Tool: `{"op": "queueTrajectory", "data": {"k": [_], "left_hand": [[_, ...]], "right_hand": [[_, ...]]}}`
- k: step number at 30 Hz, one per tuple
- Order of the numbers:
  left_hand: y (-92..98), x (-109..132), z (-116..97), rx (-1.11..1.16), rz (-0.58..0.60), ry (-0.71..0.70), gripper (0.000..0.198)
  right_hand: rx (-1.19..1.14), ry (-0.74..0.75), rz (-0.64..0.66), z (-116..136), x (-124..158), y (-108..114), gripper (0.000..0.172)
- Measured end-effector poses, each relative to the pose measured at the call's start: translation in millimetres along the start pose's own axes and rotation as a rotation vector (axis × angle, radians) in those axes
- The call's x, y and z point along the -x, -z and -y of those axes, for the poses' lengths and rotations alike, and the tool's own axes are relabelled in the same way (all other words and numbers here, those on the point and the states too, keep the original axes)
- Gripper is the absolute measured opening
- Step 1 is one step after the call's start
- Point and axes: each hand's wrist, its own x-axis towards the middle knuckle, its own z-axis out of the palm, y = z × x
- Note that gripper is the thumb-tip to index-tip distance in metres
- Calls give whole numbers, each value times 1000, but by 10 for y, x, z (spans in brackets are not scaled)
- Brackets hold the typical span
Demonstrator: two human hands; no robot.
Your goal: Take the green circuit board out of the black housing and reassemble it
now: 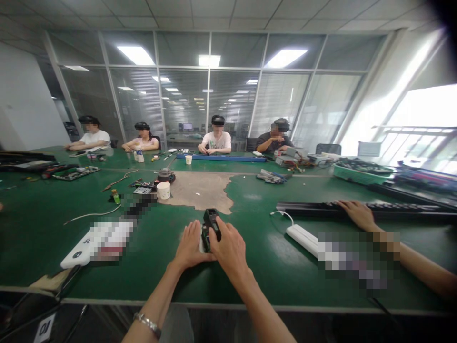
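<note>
Near the front of the green table, my left hand (190, 245) is closed along the left side of a small green circuit board (204, 239) with a pale edge. My right hand (229, 242) grips a black plastic part (211, 217) that stands tilted against the board, its far end pointing away from me. My right fingers wrap over its right side. The palms and part of the board cover where the two pieces meet, so I cannot tell whether they are joined. A metal bracelet is on my left wrist.
A co-worker's hand (357, 213) reaches in from the right onto a long black rail (307, 208). A white power strip (302, 238) lies nearby. Ahead are a paper cup (163, 190), a brown patch (200, 188) and gloves (271, 176). Several people sit across the table.
</note>
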Motion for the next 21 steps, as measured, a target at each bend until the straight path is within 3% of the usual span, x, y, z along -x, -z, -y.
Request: {"op": "queueTrajectory", "data": {"k": [4,10,21], "left_hand": [[65,-1,-41,-17,21,5,122],[115,2,-90,-18,38,28,118],[169,4,-144,-41,91,49,118]], "right_hand": [[29,-78,-68,-282,33,65,42],[136,-134,-36,-717,233,-67,42],[159,-146,-16,-874,359,-160,45]]}}
